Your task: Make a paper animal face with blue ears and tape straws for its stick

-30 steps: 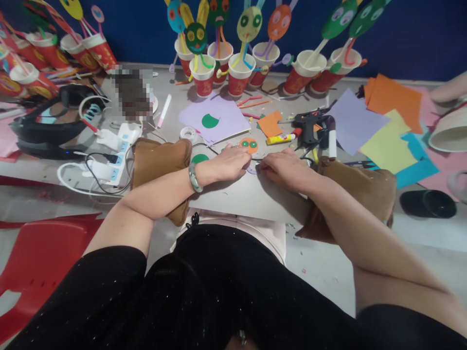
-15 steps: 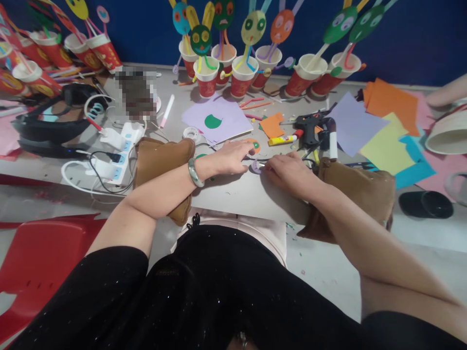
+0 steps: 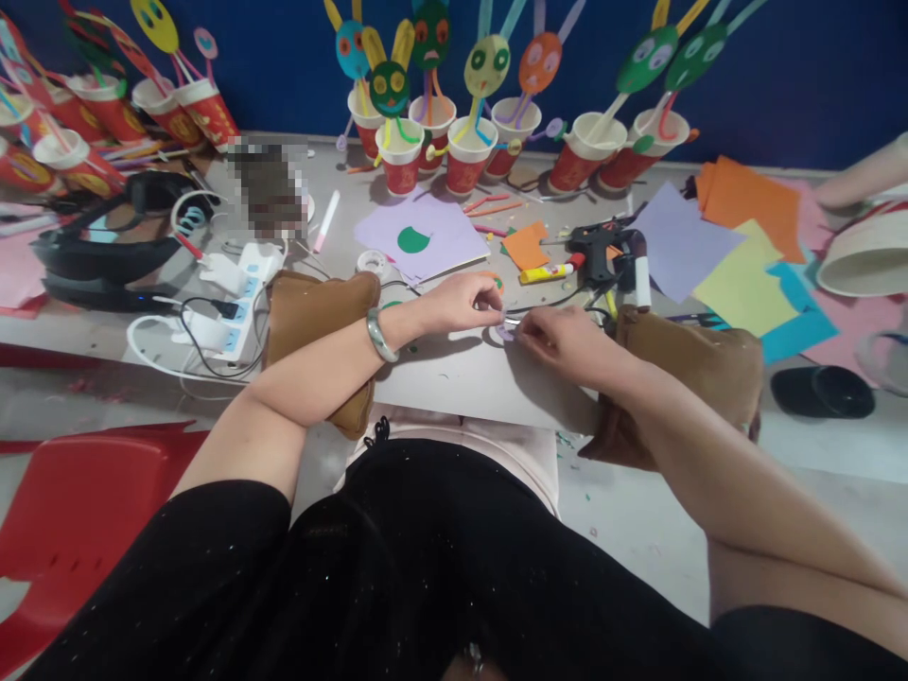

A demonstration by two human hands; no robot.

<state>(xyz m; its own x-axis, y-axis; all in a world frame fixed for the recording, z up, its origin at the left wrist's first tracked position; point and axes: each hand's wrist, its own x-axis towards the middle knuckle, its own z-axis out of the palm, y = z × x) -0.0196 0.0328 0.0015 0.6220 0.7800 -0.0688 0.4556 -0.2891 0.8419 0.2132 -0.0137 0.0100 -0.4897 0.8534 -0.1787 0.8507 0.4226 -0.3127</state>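
Note:
My left hand (image 3: 472,301), with a green bangle at its wrist, is closed in a pinch just above the table. Close on its right, my right hand (image 3: 564,336) also has its fingers pressed together. A thin whitish piece (image 3: 511,320) shows between the two sets of fingertips; I cannot tell what it is or which hand grips it. Beneath it lies a small purple paper piece (image 3: 504,334). An orange paper piece with a green spot (image 3: 497,283) is partly hidden behind my left fingers.
Brown cushions (image 3: 323,326) flank my arms. A glue gun (image 3: 600,251), yellow glue stick (image 3: 546,273), tape roll (image 3: 373,264) and purple sheets (image 3: 444,232) lie beyond. Red paper cups (image 3: 402,170) with paper-faced figures line the back. Another person's arm (image 3: 865,175) reaches in at right.
My left hand has lifted off the orange piece, and its spread fingers have closed into a pinch beside the right fingertips. The right hand has shifted only slightly.

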